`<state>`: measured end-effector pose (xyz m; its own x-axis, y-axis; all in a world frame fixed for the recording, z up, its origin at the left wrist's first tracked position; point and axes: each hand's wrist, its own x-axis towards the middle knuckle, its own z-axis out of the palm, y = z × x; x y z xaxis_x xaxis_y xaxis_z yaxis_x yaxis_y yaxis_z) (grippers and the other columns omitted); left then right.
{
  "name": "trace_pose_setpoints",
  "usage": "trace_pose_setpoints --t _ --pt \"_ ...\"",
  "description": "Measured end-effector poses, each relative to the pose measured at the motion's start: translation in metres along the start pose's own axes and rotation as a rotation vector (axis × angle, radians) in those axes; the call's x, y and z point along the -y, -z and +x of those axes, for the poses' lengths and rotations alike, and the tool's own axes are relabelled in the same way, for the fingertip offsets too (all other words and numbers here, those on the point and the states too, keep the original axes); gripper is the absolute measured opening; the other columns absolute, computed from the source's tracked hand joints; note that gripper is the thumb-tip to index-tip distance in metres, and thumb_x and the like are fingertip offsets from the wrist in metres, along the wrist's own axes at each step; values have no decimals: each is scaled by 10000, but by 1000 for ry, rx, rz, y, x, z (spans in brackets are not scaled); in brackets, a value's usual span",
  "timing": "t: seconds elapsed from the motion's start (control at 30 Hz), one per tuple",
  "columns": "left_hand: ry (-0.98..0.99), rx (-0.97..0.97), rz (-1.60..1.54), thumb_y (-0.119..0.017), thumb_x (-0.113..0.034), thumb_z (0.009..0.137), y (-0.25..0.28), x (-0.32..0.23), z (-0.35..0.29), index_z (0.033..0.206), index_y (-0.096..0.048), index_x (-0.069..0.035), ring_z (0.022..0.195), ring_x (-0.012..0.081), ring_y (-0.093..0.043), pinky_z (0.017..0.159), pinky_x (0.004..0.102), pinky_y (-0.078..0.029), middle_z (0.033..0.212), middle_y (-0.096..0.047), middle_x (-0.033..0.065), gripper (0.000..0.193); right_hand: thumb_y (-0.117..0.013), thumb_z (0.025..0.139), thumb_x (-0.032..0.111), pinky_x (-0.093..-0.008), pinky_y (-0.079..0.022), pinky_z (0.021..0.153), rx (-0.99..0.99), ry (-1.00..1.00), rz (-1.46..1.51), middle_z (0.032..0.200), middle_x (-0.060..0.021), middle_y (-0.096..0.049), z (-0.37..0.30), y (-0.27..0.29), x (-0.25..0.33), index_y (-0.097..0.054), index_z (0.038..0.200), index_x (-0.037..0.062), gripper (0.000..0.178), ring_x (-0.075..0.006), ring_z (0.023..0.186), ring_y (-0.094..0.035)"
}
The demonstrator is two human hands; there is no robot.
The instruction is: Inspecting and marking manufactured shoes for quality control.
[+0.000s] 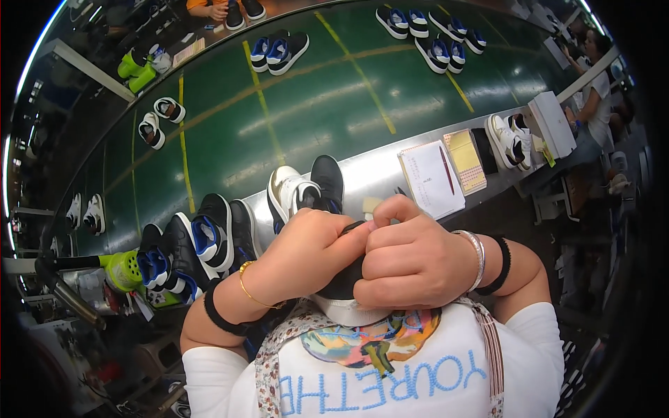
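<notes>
Close in front of my chest, a black sneaker (343,287) with a thick white sole is held between my two hands, its toe end toward me. My left hand (306,244) is closed over its left side, with the thumb reaching toward the shoe's opening. My right hand (411,258) is closed against the other side, its fingers curled and the thumb and forefinger pinched near the black upper edge. What lies between those fingertips is too small to make out. Just beyond my hands stand a white sneaker (282,191) with tan trim and a black shoe (327,180).
Several black sneakers (216,233) with blue linings crowd the metal ledge at left. A notebook (428,177) with a pen lies right, beside yellow paper (465,160) and white sneakers (507,143). A green conveyor belt (313,104) carries more shoes. Co-workers are at the far side and right.
</notes>
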<state>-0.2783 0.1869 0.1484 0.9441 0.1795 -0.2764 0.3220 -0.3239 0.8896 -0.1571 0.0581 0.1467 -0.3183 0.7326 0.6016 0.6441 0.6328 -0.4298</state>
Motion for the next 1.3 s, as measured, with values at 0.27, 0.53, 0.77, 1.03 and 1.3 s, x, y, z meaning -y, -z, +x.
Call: trace_pose_setpoints --t 0.27,0.53,0.77,1.03,1.3 --pt "13 60 91 -497 -322 865 -2 1 6 624 -563 49 457 320 -499 468 366 -408 524 -510 209 447 -583 742 114 -323 -353 698 49 -67 -7 651 3 -382 2 5 5 -485 713 108 102 -136 634 -471" --pt "96 86 88 -482 -369 873 2 1 4 612 -559 50 441 302 -481 468 376 -400 500 -489 199 500 -617 731 125 -315 -347 680 91 -137 -32 641 -1 -382 -9 14 0 -487 697 114 135 -144 597 -451" --pt "132 25 -41 -496 -373 877 1 7 -1 625 -556 53 433 188 -410 455 334 -376 477 -460 142 499 -641 740 127 -333 -347 687 158 -242 14 677 -6 -418 -27 19 -6 -498 726 102 146 -155 624 -474" --pt "117 -11 -167 -519 -349 873 -1 9 -5 658 -561 67 471 121 -382 449 305 -362 481 -445 107 470 -661 740 120 -330 -321 692 9 -197 130 683 7 -461 -28 8 -12 -531 763 116 131 -162 616 -472" --pt "129 -4 -100 -516 -352 872 3 6 -6 683 -587 65 452 140 -403 450 307 -375 485 -460 121 463 -652 759 142 -327 -320 709 4 -140 159 689 9 -464 -15 4 -11 -534 780 107 125 -161 626 -474"
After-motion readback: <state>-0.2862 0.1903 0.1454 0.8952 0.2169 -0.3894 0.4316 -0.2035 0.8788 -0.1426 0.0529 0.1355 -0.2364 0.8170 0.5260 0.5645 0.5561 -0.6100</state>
